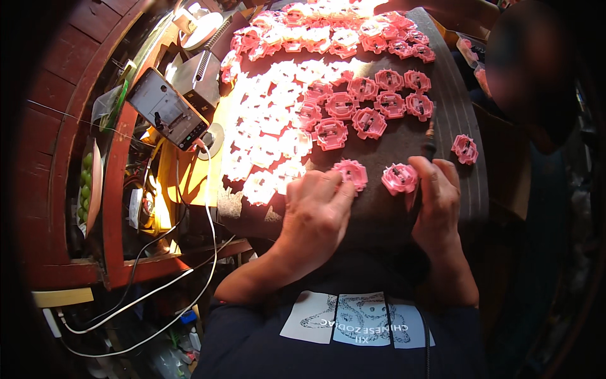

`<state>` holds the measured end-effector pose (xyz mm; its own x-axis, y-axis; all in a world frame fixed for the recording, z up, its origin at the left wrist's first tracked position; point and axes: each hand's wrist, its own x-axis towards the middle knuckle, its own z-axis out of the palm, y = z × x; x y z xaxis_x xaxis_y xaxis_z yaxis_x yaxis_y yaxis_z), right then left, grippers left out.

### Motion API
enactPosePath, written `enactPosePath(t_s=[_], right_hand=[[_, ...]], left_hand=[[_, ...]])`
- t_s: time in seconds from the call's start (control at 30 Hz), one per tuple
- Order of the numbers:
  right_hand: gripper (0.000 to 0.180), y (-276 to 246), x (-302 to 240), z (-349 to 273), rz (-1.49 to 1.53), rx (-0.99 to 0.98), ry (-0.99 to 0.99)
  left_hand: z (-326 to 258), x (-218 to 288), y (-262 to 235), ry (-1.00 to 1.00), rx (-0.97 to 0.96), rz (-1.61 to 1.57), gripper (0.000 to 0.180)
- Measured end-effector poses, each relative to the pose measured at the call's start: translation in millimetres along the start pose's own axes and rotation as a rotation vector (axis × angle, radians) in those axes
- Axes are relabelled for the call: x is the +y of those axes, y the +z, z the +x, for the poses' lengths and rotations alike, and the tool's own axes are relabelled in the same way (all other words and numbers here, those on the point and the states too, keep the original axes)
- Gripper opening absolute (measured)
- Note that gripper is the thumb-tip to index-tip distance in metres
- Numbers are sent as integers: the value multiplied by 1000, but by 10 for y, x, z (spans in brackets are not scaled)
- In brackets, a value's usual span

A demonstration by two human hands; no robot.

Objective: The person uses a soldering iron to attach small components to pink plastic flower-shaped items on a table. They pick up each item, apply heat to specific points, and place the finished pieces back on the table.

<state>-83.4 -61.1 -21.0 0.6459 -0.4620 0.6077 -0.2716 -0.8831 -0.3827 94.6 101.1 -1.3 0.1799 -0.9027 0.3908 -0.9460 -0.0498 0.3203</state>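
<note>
My left hand (319, 208) grips a pink plastic housing (351, 174) at its left edge, fingertips closed on it at the near part of the dark mat. A soldering iron (430, 149) is in my closed right hand (439, 192), its metal tip pointing away from me. Between the hands lies another pink housing (399, 179), close to my right fingers; whether they touch it I cannot tell. One more pink housing (464, 149) sits alone to the right. Small dark and metal parts show inside the housings.
Rows of similar pink housings (341, 105) cover the far and left mat (391, 142), partly washed out by sunlight. A phone (165, 107) with a white cable (211, 218) stands at left, by a metal box with coiled springs (201, 72). Another person (530, 69) is at far right.
</note>
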Motion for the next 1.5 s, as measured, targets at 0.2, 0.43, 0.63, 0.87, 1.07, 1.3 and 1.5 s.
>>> enactPosePath(t_s=[0.2, 0.43, 0.63, 0.87, 1.07, 1.3, 1.5], right_hand=[[53, -181, 122, -103, -132, 26, 67], [45, -43, -45, -101, 91, -4, -70], [47, -71, 77, -47, -140, 110, 6], [49, -143, -55, -191, 88, 74, -68], [47, -45, -111, -250, 214, 145, -118], [54, 35, -184, -322, 272, 119, -146], [55, 110, -247, -341, 248, 80, -190]], left_hand=[[91, 135, 65, 68, 111, -148, 46], [192, -19, 75, 197, -34, -49, 45], [228, 110, 267, 108, 86, 1, 47], [222, 76, 172, 84, 116, -179, 46], [218, 5, 223, 220, -19, -287, 48], [104, 151, 156, 131, -48, -469, 62], [98, 71, 182, 136, 22, -457, 49]])
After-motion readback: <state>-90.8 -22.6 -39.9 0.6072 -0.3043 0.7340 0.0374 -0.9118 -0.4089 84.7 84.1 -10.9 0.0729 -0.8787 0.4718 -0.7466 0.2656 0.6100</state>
